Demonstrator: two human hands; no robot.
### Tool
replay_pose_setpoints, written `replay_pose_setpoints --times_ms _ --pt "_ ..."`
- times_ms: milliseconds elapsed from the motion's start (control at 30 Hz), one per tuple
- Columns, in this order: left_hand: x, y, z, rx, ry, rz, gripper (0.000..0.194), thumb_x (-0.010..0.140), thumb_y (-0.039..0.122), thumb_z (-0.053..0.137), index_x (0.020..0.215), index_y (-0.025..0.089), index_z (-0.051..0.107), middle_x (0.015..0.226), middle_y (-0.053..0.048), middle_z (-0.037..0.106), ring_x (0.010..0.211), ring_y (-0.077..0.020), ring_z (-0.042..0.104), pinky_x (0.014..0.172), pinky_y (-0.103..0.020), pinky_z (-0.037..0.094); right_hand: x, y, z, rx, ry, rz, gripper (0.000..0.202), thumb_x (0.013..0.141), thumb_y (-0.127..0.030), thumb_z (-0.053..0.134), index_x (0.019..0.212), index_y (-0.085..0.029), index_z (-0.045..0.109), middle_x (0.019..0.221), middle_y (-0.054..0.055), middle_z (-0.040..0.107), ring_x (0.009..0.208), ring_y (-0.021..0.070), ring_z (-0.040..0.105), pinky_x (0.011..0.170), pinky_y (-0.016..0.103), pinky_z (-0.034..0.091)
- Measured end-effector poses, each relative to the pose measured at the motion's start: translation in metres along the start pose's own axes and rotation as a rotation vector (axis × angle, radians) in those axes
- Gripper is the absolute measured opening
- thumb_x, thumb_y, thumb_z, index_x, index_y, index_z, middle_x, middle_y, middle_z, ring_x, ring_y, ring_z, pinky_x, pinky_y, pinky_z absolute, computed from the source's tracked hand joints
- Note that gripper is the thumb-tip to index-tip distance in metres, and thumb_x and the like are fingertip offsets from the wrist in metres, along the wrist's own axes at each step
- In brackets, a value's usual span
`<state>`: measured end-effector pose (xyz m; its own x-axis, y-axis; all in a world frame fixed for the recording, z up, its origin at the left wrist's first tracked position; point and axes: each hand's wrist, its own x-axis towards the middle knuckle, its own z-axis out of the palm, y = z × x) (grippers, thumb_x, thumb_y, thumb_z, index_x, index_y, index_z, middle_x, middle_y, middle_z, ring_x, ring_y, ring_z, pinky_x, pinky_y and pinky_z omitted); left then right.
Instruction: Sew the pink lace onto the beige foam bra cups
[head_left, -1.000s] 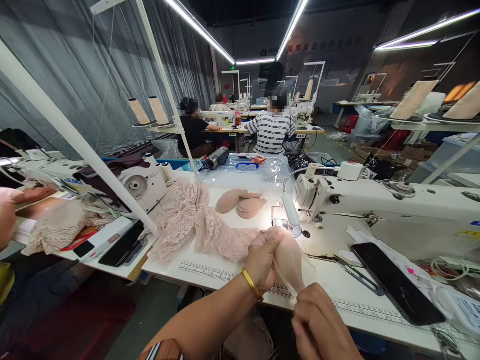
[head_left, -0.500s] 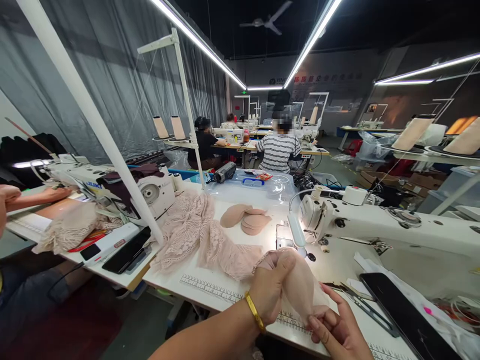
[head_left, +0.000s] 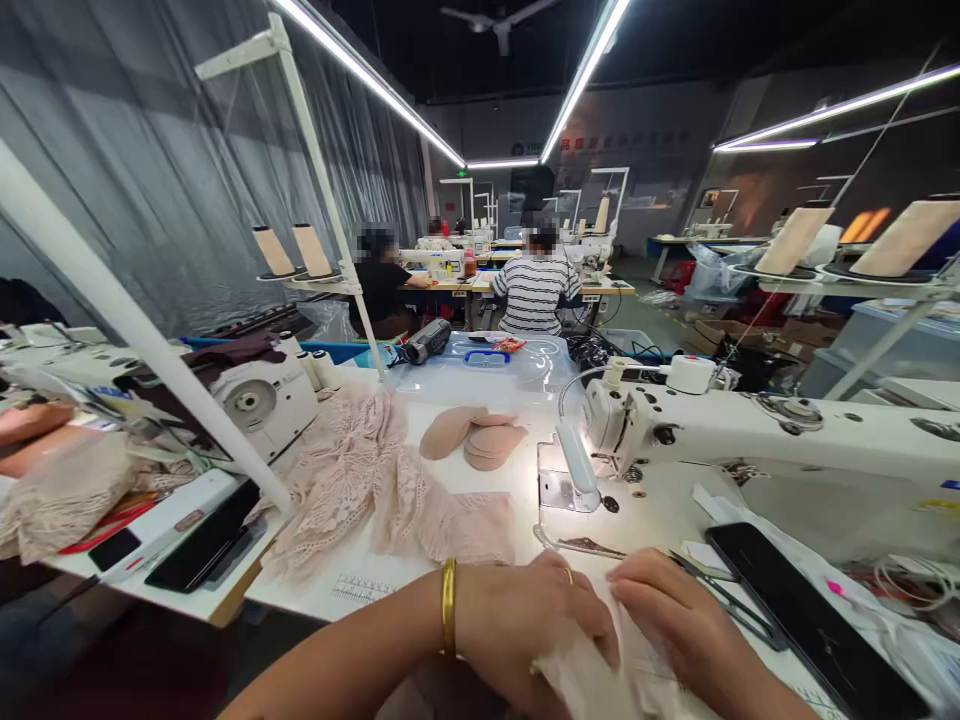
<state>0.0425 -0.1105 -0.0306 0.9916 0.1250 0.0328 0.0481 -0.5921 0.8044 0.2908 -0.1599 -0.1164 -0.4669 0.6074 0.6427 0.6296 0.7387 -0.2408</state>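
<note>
At the table's front edge, my left hand point(head_left: 532, 625), with a gold bangle at its wrist, is closed on a sheer beige fabric piece point(head_left: 589, 680). My right hand point(head_left: 679, 625) grips the same cloth just to the right; its fingertips are partly hidden. Part of the cloth runs below the picture. Beige lace fabric point(head_left: 337, 470) lies bunched to the left, with a flatter end near my left hand. Behind it rest several beige foam cup pads point(head_left: 487, 440). The white sewing machine point(head_left: 675, 420) stands ahead on the right, its needle plate point(head_left: 559, 490) lit by a lamp.
Scissors point(head_left: 739, 605) and a black phone point(head_left: 810, 610) lie to the right. A ruler strip point(head_left: 364, 588) marks the front edge. A clear plastic box point(head_left: 450, 375) stands behind the table. At left, a co-worker's arm point(head_left: 34, 425) is beside another machine point(head_left: 255, 400). Thread cones point(head_left: 795, 240) stand at right.
Both hands have come closer together and lower, turning the fabric down toward the table's front edge. It has come away from beside the needle plate. The view has shifted right.
</note>
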Motion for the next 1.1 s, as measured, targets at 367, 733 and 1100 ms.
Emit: replay_pose_setpoints --times_ms 367,733,1100 --pt "0.037 -0.056 -0.037 0.598 -0.096 -0.273 0.005 0.081 0.014 0.070 0.078 0.015 0.066 0.123 -0.008 0.072 0.102 -0.0263 0.066 0.112 -0.066 0.029 0.031 0.067 0.020 -0.153 -0.123 -0.012 0.035 0.102 -0.006 0.044 0.123 -0.023 0.065 0.115 0.006 0.076 0.102 0.0213 0.064 0.077 0.032 0.051" --pt "0.046 -0.060 -0.008 0.580 0.126 -0.384 0.006 0.083 0.018 0.066 0.077 0.017 0.067 0.126 -0.005 0.066 0.108 -0.0282 0.062 0.109 -0.068 0.029 0.028 0.069 0.014 -0.148 -0.373 0.180 0.036 0.100 -0.009 0.042 0.114 -0.027 0.069 0.116 0.003 0.076 0.095 0.0239 0.067 0.077 0.037 0.051" --pt "0.049 -0.063 0.003 0.514 0.207 -0.400 0.017 0.086 0.025 0.066 0.071 0.016 0.065 0.126 -0.004 0.063 0.105 -0.0263 0.060 0.101 -0.060 0.033 0.029 0.071 0.012 -0.139 -0.431 0.340 0.045 0.098 -0.012 0.035 0.117 -0.029 0.071 0.135 0.003 0.071 0.111 0.0268 0.064 0.089 0.042 0.055"
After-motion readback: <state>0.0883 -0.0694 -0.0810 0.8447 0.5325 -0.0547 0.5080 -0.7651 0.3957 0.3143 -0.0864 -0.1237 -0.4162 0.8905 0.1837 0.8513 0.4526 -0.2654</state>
